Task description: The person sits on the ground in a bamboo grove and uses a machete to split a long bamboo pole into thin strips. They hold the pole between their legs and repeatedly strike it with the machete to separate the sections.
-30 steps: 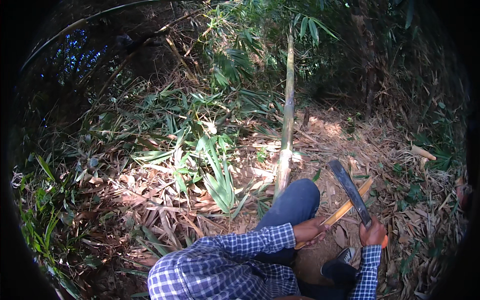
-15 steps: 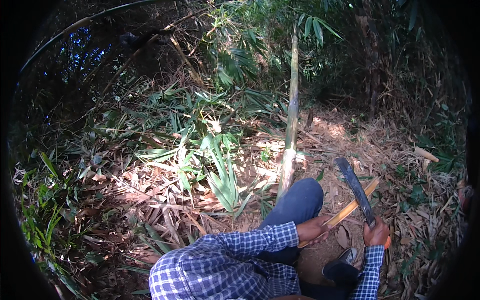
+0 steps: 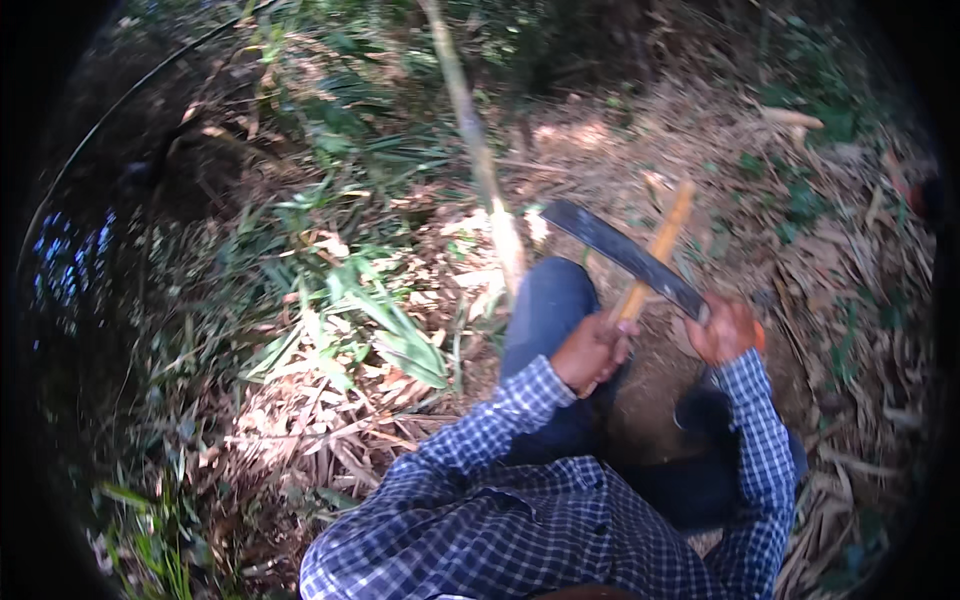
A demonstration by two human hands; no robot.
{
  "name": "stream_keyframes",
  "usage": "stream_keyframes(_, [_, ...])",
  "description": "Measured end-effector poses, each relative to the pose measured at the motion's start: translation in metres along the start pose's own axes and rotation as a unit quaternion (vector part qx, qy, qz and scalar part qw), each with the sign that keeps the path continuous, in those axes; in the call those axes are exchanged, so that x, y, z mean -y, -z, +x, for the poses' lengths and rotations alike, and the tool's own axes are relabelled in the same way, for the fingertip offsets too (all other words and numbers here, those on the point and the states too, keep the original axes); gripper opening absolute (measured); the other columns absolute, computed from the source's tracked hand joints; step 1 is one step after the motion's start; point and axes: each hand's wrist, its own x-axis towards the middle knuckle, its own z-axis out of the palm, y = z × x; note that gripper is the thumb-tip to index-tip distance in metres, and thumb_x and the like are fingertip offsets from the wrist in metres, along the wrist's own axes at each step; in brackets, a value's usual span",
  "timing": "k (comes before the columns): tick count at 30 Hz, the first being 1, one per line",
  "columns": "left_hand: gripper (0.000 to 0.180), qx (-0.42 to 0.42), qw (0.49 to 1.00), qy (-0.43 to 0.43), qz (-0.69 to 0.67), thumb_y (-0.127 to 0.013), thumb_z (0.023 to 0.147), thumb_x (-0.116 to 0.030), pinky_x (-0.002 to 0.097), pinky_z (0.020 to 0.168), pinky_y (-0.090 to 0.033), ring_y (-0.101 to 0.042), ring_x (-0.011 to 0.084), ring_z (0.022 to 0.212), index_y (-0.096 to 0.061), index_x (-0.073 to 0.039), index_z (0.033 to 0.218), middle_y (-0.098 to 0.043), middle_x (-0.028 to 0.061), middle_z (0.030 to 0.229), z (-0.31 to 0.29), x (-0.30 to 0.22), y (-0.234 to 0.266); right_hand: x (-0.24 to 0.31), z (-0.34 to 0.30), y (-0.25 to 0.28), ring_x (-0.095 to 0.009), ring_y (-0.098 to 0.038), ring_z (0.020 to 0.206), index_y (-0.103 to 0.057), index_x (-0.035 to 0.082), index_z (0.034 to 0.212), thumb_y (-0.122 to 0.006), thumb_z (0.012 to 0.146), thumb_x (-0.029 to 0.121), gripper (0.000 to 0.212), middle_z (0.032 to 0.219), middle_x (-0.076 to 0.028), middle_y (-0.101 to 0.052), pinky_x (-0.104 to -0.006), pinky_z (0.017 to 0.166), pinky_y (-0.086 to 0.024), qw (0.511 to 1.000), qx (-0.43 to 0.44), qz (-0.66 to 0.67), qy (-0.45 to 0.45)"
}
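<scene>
My left hand (image 3: 592, 350) is closed around the lower part of a yellowish split bamboo strip (image 3: 669, 230), which slants up and to the right. In my right hand (image 3: 722, 330) is a machete (image 3: 622, 249), its handle mostly hidden by my fingers. The dark, broad blade points up and to the left and crosses the strip above my left hand. Blade and strip seem to touch, though blur makes this hard to confirm. Something orange (image 3: 759, 336) shows at my right wrist.
A long bamboo pole (image 3: 468, 120) runs from beside my bent knee (image 3: 550, 295) into the greenery. Cut leaves (image 3: 410, 350) and dry litter cover the ground to the left. A pale bamboo piece (image 3: 792, 118) lies at the far right. My shoe (image 3: 704, 408) rests below my right hand.
The view has swung, so the pole and knee now appear farther left and higher. The machete blade lies flatter and the strip stands steeper. Both hands keep their holds.
</scene>
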Motion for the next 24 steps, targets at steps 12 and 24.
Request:
stream_keyframes(12, [0.022, 0.004, 1.000, 0.005, 0.020, -0.036, 0.103, -0.025, 0.0208, 0.035, -0.030, -0.034, 0.0055, 0.041, -0.048, -0.006, 0.101, -0.041, -0.0016, 0.062, 0.000, -0.010, 0.002, 0.057, -0.009, 0.021, -0.038, -0.062, 0.060, -0.063, 0.005, 0.079, -0.069, 0.067, 0.019, 0.019, 0.067, -0.018, -0.063, -0.0462, 0.054, -0.047, 0.998, -0.003, -0.050, 0.029])
stream_keyframes(24, [0.023, 0.027, 1.000, 0.005, 0.007, -0.037, 0.103, -0.027, 0.0217, 0.035, -0.030, -0.033, 0.0055, 0.042, -0.047, -0.006, 0.102, -0.039, -0.0023, 0.062, -0.002, -0.012, -0.005, 0.031, 0.004, 0.014, -0.039, -0.062, 0.061, -0.064, 0.006, 0.080, -0.069, 0.065, 0.023, 0.023, 0.066, -0.017, -0.062, -0.0476, 0.056, -0.048, 0.999, -0.047, -0.017, 0.021])
